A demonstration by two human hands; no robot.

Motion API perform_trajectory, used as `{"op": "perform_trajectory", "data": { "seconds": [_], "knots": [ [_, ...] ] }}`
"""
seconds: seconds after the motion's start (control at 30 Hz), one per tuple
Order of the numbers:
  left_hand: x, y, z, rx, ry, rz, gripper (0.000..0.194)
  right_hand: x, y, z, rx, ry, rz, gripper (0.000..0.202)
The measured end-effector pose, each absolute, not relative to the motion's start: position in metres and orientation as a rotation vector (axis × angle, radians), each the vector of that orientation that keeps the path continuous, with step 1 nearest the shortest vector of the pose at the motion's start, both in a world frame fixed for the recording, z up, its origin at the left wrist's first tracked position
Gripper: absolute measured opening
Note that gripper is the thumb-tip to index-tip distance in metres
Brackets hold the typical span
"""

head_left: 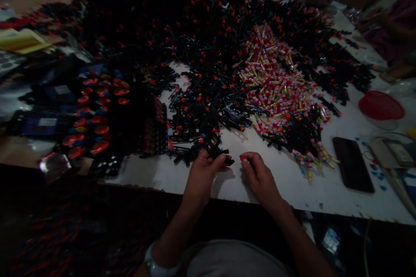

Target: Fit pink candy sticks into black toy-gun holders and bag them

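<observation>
My left hand (203,171) is closed around a black toy gun (214,150), its barrel pointing right, above the white table. Just to the right, my right hand (258,175) pinches a small red piece (242,159) between thumb and fingertips; most of it is hidden. A gap separates the two hands. Behind my left hand lies a heap of black toy guns (201,104) with orange and blue tips. Beyond my right hand is a pile of small pink, white and yellow tubes (276,82), some spilling down toward the table's front.
A dark phone (352,164) lies at the right, with small blue pieces (378,176) beside it and a red round lid (381,105) behind. Stacked toys with orange discs (100,128) stand at the left. Another person's arm (386,26) shows at the far right.
</observation>
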State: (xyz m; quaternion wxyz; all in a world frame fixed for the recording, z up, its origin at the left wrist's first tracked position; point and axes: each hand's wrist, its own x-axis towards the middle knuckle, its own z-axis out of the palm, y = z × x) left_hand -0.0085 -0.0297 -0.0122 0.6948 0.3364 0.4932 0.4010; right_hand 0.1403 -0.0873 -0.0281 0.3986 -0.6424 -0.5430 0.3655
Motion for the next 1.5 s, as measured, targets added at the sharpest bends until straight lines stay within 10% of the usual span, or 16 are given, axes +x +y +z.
{"op": "perform_trajectory", "data": {
  "seconds": [1.07, 1.5],
  "knots": [
    [0.008, -0.046, -0.018, 0.787, 1.156, 1.097, 0.028, 0.137, -0.094, -0.037, -1.537, -1.403, 0.919, 0.014],
    [0.013, -0.047, -0.022, 0.746, 1.202, 1.079, 0.026, 0.121, -0.101, -0.051, -1.516, -1.58, 0.397, 0.023]
  ]
}}
